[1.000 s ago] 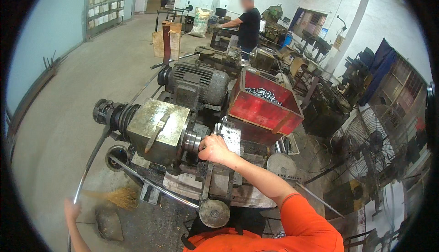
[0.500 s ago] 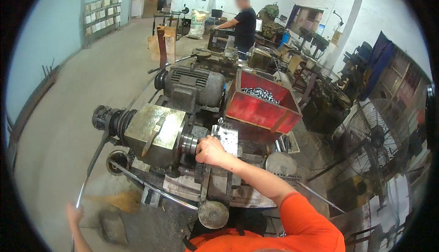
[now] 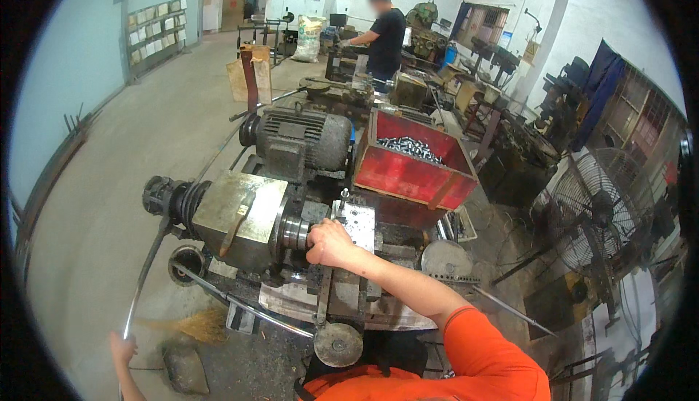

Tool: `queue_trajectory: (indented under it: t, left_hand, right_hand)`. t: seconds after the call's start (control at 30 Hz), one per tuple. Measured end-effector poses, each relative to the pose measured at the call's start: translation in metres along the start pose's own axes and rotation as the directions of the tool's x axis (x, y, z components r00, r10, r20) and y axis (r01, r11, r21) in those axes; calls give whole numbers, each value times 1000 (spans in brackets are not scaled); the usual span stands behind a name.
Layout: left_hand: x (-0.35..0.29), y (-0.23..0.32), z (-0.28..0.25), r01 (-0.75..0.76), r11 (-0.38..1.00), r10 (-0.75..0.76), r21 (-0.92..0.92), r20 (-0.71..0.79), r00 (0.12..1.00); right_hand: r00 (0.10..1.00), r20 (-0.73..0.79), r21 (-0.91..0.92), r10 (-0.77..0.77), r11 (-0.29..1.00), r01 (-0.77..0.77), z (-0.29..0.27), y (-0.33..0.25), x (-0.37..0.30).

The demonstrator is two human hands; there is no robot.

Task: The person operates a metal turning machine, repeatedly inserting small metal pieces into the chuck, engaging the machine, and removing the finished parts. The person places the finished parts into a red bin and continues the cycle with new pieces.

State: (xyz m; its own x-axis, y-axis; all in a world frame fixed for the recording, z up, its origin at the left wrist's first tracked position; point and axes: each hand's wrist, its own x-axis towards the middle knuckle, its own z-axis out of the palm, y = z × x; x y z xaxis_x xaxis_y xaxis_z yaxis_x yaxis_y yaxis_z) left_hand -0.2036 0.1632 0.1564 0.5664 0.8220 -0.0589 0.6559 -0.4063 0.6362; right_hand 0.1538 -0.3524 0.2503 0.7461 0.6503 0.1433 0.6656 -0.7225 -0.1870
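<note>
A small lathe stands in front of me, with a boxy headstock (image 3: 231, 201) and a shiny round spindle nose (image 3: 295, 232). My right hand (image 3: 331, 243) is closed at the end of that spindle. Whatever lies inside its fingers is hidden behind the hand. Down at the lower left, my left hand (image 3: 124, 348) is wrapped round a long metal lever (image 3: 131, 317) that runs up toward the back of the headstock. A wooden-handled tool (image 3: 234, 230) lies on the headstock. Just past my right hand sits a metal tool block (image 3: 358, 223).
A red box (image 3: 415, 164) of small metal parts stands behind the tool block, beside a motor (image 3: 302, 139). A round handwheel (image 3: 338, 344) and a bar are near my body. A broom (image 3: 193, 324) lies at left; a fan (image 3: 601, 215) stands right. Another person (image 3: 386, 37) works farther back.
The whole view has shifted slightly. My left hand and the lever have come a little closer to the machine and lower. My right hand stays at the spindle.
</note>
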Motion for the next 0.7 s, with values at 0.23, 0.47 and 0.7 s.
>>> queue_trajectory:
  t: [0.23,0.47,0.7]
  left_hand:
    - [-2,5,3,-41,999,42,-9,63,997]
    - [37,-35,6,-94,970,87,226,42,995]
    - [-105,52,32,-38,883,99,467,-108,989]
  right_hand:
    - [1000,7,-30,6,1000,-6,-1,2,-4]
    - [997,-78,-41,11,999,-14,1,4,-4]
    - [995,80,-30,53,998,-50,-17,-9,-2]
